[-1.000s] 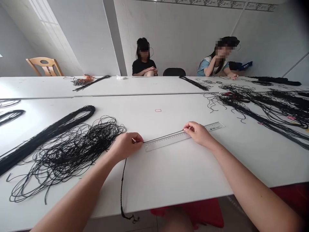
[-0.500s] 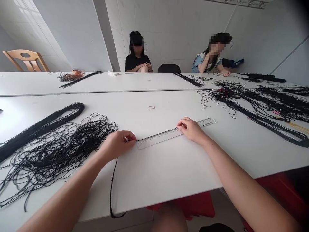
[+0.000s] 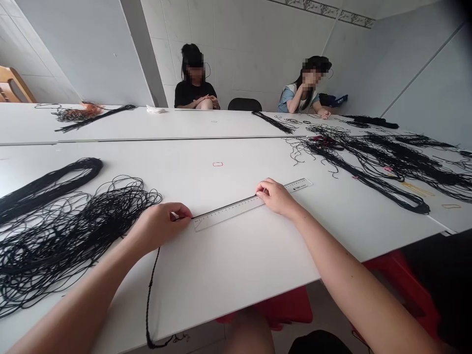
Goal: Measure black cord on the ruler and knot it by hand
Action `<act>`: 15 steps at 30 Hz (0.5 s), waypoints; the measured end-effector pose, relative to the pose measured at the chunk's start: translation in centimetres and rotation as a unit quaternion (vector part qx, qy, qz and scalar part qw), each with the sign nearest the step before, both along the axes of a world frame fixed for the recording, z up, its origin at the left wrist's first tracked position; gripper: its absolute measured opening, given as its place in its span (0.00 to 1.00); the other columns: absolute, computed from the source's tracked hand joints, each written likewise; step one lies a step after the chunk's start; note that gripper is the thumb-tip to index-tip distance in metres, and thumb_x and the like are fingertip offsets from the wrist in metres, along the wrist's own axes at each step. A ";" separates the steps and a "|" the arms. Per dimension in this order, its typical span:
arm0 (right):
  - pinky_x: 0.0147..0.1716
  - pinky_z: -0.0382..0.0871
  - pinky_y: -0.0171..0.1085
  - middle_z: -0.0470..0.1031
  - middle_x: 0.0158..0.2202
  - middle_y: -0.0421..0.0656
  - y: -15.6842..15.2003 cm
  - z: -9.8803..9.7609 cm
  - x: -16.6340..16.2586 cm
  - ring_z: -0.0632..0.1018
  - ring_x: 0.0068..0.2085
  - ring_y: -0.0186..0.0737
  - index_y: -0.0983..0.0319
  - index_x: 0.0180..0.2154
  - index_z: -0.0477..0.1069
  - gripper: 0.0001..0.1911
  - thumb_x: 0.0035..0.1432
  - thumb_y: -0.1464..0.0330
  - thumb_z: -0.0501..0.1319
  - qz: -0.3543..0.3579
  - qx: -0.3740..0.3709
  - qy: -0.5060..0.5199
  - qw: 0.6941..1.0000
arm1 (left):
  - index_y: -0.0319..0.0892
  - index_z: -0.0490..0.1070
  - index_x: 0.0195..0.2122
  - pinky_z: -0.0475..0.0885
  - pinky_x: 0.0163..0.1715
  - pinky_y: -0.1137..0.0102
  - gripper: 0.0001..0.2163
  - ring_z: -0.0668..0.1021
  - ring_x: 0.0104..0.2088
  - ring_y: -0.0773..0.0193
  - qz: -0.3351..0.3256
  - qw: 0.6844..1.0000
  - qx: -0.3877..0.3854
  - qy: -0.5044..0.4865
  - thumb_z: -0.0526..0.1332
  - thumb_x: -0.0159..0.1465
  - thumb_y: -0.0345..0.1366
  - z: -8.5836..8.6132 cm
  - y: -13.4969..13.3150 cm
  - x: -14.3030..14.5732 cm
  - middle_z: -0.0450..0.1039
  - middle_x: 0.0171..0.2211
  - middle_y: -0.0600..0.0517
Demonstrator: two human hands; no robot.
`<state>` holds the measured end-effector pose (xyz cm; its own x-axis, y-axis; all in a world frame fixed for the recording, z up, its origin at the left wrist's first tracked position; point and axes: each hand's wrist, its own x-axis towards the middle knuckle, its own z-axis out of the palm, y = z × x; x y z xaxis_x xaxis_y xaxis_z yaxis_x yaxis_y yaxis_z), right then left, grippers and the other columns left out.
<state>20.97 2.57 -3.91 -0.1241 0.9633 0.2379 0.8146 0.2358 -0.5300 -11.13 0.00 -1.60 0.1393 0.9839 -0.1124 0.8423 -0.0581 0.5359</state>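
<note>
A clear plastic ruler (image 3: 228,210) lies slanted on the white table (image 3: 236,260), its far end higher to the right. Along its upper edge a black cord (image 3: 224,206) is stretched straight. My left hand (image 3: 162,223) pinches the cord just off the ruler's left end. From there the cord's loose, knotted length (image 3: 149,290) drops over the table's front edge. Past the ruler's middle, my right hand (image 3: 276,196) pinches the cord's other part against the ruler; its fingertips cover the cord's end there.
Left of my hands lie a tangled heap of black cords (image 3: 88,231) and a looped black hank (image 3: 55,184). More black cord bundles (image 3: 376,182) spread at the right. A small red rectangle (image 3: 217,164) marks the table. Two people (image 3: 197,93) sit across.
The view has turned slightly right, so everything sits further left in the picture. Both hands keep their pinch on the cord along the ruler.
</note>
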 end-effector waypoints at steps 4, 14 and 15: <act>0.33 0.64 0.34 0.69 0.35 0.41 0.0 0.0 0.0 0.71 0.31 0.34 0.60 0.28 0.69 0.07 0.56 0.73 0.56 0.000 0.003 -0.002 1.000 | 0.48 0.77 0.31 0.60 0.16 0.75 0.11 0.67 0.18 0.68 0.002 1.000 0.003 -0.002 0.59 0.52 0.45 -0.1 0.1 -0.1 0.70 0.21 0.55; 0.33 0.64 0.35 0.69 0.35 0.40 0.0 0.1 0.0 0.71 0.30 0.34 0.59 0.28 0.68 0.06 0.56 0.72 0.56 -0.005 -0.003 -0.010 1.000 | 0.50 0.76 0.31 0.61 0.17 0.75 0.11 0.68 0.20 0.68 0.006 1.000 -0.005 0.021 0.58 0.53 0.46 0.1 0.1 0.2 0.71 0.23 0.56; 0.33 0.64 0.35 0.69 0.35 0.40 0.0 0.1 0.0 0.70 0.30 0.34 0.60 0.28 0.68 0.06 0.56 0.72 0.56 -0.004 -0.002 -0.009 1.000 | 0.50 0.76 0.31 0.61 0.17 0.75 0.11 0.68 0.20 0.68 0.006 1.000 -0.004 0.022 0.58 0.53 0.45 0.1 0.1 0.2 0.71 0.23 0.56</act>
